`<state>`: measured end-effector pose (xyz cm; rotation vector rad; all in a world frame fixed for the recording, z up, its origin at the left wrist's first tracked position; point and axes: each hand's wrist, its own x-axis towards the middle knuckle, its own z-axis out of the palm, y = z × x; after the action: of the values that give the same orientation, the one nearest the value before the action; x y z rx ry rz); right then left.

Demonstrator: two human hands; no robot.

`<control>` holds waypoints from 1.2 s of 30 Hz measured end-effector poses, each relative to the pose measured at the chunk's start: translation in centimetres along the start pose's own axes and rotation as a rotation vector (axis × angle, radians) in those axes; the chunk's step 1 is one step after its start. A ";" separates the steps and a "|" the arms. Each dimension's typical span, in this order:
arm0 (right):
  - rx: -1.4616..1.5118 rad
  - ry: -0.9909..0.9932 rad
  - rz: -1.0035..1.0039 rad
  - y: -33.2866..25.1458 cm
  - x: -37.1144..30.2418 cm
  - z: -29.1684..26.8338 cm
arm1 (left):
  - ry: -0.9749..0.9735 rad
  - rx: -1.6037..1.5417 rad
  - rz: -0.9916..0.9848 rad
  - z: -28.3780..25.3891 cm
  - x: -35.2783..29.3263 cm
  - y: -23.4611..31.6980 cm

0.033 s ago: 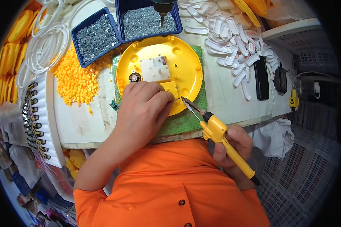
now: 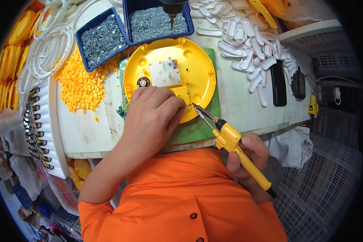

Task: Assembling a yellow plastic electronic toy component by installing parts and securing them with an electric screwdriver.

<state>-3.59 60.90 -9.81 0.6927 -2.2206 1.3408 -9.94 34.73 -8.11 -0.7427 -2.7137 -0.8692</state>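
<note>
A round yellow plastic shell point(image 2: 201, 74) lies with its hollow side up on a green mat point(image 2: 213, 111). Inside it sit a white gearbox-like block point(image 2: 162, 74), a small round black part point(image 2: 143, 82) and a yellow rectangular piece point(image 2: 182, 93). My left hand point(image 2: 153, 111) rests on the shell's near side, fingers bent and together; whatever their tips pinch is hidden. My right hand point(image 2: 252, 155) is closed around a yellow soldering iron point(image 2: 232, 139) with a thin feed tube. Its tip meets the shell's near edge, just right of my left fingertips. A small green circuit board point(image 2: 122, 112) pokes out left of the shell.
Behind the shell, two blue bins point(image 2: 127, 38) hold small metal screws, and a power screwdriver point(image 2: 173, 9) hangs above. Small yellow pieces point(image 2: 82, 86) are heaped left, near a white foam rack point(image 2: 54, 129) of wired parts. White curved pieces point(image 2: 250, 50) and a black box point(image 2: 278, 84) lie right.
</note>
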 end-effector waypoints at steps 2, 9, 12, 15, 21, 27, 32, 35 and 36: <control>-0.051 0.029 -0.052 0.0 0.0 0.2 | -0.001 0.007 -0.004 0.0 0.0 0.1; -0.074 -0.020 -0.049 -0.3 0.5 0.2 | 0.007 0.035 -0.001 0.3 -0.1 0.1; -0.062 -0.046 -0.048 -0.3 0.6 0.1 | 0.007 0.039 -0.001 0.4 -0.1 0.0; -0.048 -0.059 -0.064 -0.3 1.2 0.2 | -0.002 0.043 -0.004 0.4 0.0 0.0; 0.014 -0.278 -0.073 -0.3 0.9 -1.1 | -0.009 0.051 -0.012 0.2 0.0 0.1; -0.038 -0.008 -0.049 -0.1 0.8 -0.5 | -0.011 0.041 -0.006 0.3 0.2 0.1; -0.111 -0.042 0.133 -0.7 -0.1 -1.4 | -0.016 0.049 -0.013 0.1 0.1 0.2; -0.046 0.157 0.227 -0.3 1.4 0.2 | -0.025 0.054 -0.010 0.2 0.2 0.2; 0.023 0.185 0.302 -0.4 2.2 1.0 | -0.035 0.060 -0.014 0.3 0.1 0.2</control>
<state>-5.17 59.43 -8.60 0.2327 -2.2237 1.5063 -9.94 35.09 -8.16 -0.7344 -2.7656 -0.7817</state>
